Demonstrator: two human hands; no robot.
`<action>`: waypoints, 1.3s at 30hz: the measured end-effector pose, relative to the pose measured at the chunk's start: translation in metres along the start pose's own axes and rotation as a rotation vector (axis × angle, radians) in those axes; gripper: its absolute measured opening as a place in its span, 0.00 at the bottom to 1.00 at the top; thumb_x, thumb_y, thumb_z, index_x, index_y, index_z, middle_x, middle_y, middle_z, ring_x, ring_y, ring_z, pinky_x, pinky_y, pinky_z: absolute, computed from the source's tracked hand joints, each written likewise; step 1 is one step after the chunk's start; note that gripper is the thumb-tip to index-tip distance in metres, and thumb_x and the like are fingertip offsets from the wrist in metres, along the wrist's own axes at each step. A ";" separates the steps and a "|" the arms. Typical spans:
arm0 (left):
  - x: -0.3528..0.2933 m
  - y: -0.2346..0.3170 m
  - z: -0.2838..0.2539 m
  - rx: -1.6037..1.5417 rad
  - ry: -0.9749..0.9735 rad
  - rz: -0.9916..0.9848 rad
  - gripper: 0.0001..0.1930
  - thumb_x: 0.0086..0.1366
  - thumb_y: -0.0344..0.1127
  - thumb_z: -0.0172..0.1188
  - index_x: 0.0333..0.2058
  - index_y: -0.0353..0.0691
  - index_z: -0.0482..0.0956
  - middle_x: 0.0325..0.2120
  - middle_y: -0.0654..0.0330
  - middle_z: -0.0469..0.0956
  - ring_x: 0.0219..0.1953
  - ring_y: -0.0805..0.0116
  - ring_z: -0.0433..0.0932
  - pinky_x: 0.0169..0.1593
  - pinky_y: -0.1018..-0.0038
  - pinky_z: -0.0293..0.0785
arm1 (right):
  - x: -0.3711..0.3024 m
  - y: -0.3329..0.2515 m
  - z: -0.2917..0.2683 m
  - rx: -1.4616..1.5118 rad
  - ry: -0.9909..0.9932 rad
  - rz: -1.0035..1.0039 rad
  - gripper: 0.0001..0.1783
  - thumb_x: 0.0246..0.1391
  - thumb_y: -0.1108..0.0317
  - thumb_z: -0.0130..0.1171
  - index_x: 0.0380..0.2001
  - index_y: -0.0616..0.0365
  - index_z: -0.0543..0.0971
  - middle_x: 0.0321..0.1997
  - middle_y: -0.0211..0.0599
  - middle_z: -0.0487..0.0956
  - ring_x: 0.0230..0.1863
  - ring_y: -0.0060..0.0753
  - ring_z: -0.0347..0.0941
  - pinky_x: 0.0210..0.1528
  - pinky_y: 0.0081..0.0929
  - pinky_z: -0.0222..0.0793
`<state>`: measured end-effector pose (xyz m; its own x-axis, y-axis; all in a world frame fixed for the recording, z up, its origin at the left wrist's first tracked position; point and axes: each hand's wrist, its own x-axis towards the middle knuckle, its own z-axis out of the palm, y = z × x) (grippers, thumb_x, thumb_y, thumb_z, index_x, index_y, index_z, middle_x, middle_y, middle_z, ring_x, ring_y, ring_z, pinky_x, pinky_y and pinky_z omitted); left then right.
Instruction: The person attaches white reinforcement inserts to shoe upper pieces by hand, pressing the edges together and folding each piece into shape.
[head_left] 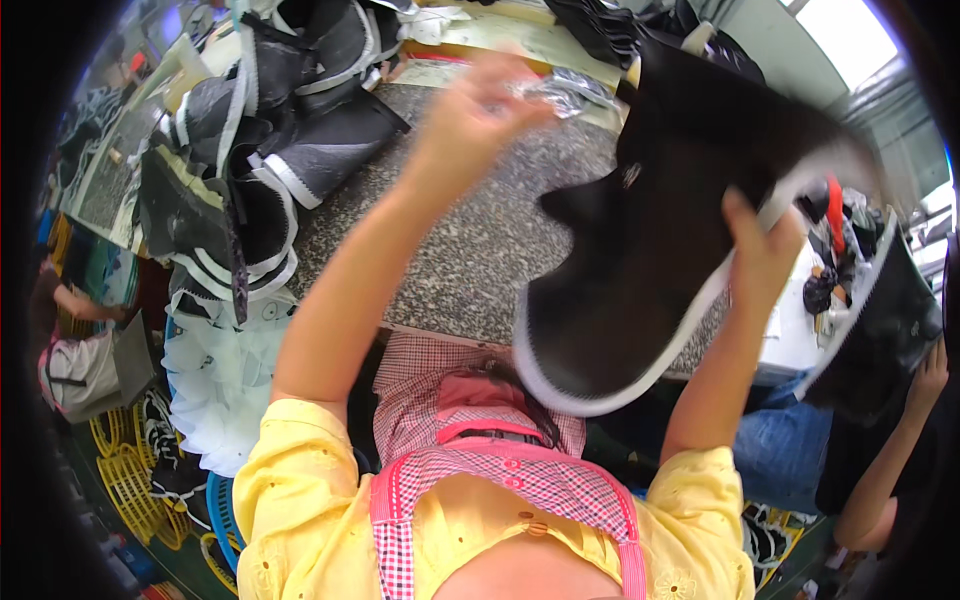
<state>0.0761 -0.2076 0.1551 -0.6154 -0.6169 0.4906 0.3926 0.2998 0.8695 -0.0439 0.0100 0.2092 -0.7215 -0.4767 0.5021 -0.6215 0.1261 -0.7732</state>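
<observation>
Over the right half of the speckled grey table (480, 240), I hold up a large black shoe upper (640, 270) with a white stitched edge. My right hand (765, 245) grips it by that edge, thumb on the black face. My left hand (485, 100) is raised above the table's far side, apart from the upper, its fingers smeared by motion. Beside those fingers lies a crumpled, shiny clear plastic piece (575, 92). Whether the left hand touches it or holds anything is not clear.
Black uppers with white edges (270, 150) are heaped at the left. Below them hang white translucent pieces (220, 365). Yellow baskets (140, 485) stand on the floor. At the right, another person's hand (930, 375) holds a black upper (880, 330). More black pieces (600, 30) lie at the back.
</observation>
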 end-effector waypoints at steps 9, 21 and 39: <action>-0.091 0.015 0.035 0.558 -0.481 0.548 0.29 0.49 0.53 0.58 0.46 0.42 0.72 0.48 0.53 0.68 0.50 0.51 0.67 0.53 0.61 0.61 | -0.095 0.095 0.115 0.022 -0.408 -0.577 0.25 0.39 0.69 0.56 0.46 0.58 0.68 0.32 0.44 0.75 0.42 0.47 0.70 0.44 0.37 0.67; -0.123 -0.046 0.024 1.160 -0.927 0.016 0.37 0.42 0.53 0.64 0.53 0.53 0.65 0.57 0.50 0.55 0.60 0.49 0.52 0.56 0.55 0.53 | -0.038 0.187 -0.022 0.297 0.085 0.244 0.04 0.44 0.74 0.56 0.25 0.63 0.78 0.29 0.35 0.78 0.33 0.23 0.73 0.35 0.19 0.66; -0.091 -0.045 0.089 0.843 -1.003 0.094 0.24 0.50 0.50 0.59 0.45 0.45 0.72 0.47 0.58 0.70 0.52 0.61 0.66 0.52 0.58 0.59 | 0.054 0.351 -0.189 -0.590 -0.122 0.304 0.24 0.31 0.69 0.66 0.39 0.55 0.78 0.42 0.39 0.77 0.46 0.35 0.72 0.48 0.26 0.65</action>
<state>0.0533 -0.1005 0.0764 -0.9899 0.1269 0.0628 0.1416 0.8965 0.4198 -0.3588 0.1928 0.0376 -0.8728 -0.4350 0.2214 -0.4835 0.7080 -0.5148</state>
